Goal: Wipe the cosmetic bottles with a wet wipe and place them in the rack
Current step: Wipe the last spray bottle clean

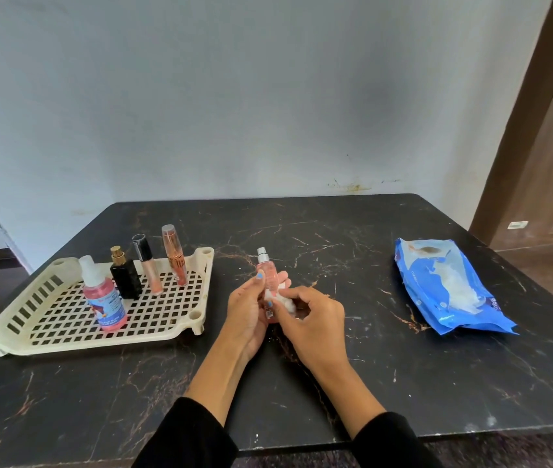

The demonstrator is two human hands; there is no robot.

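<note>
My left hand (246, 309) grips a slim pink bottle (269, 280) with a silver cap, held upright over the table's middle. My right hand (312, 315) presses a crumpled white wet wipe (283, 300) against the bottle's lower part. At the left lies a cream slotted rack (66, 327). Standing in it are a pink spray bottle (104, 300), a black bottle with a gold cap (126, 276), a black-capped lip gloss tube (148, 265) and a rose-gold tube (174, 255).
A blue pack of wet wipes (450, 288) lies open at the right of the black marble table (302, 383). A pale wall stands behind the table. A brown door frame (518, 113) rises at the far right.
</note>
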